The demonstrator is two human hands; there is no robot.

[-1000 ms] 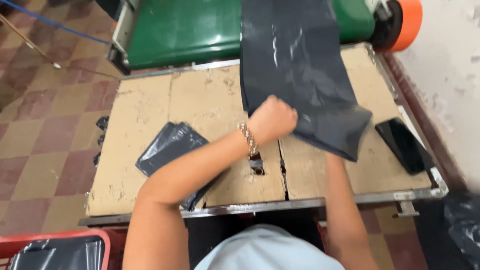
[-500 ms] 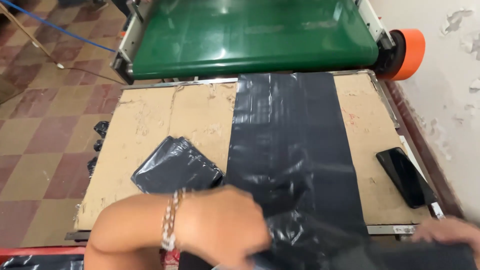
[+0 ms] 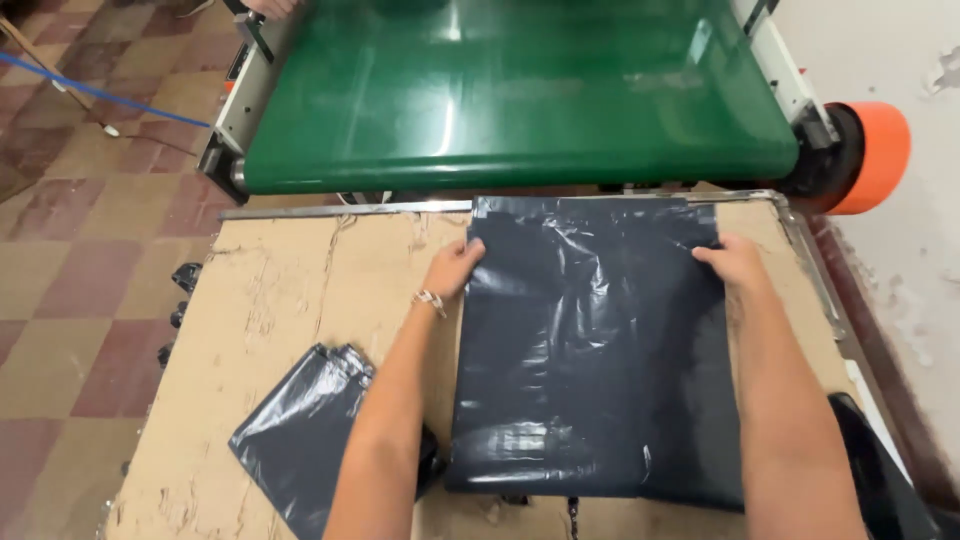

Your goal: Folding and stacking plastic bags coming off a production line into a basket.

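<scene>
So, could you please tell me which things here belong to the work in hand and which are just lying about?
In hand:
- left hand and right hand gripping the flat dark plastic bag
- cardboard-topped table

Lying about:
- folded bags
- green conveyor belt
- orange roller end

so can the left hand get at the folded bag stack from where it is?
Probably yes. The left hand rests on the left edge of the flat black bag, and the folded bag stack lies just beside that forearm on bare cardboard, with nothing between them.
</scene>
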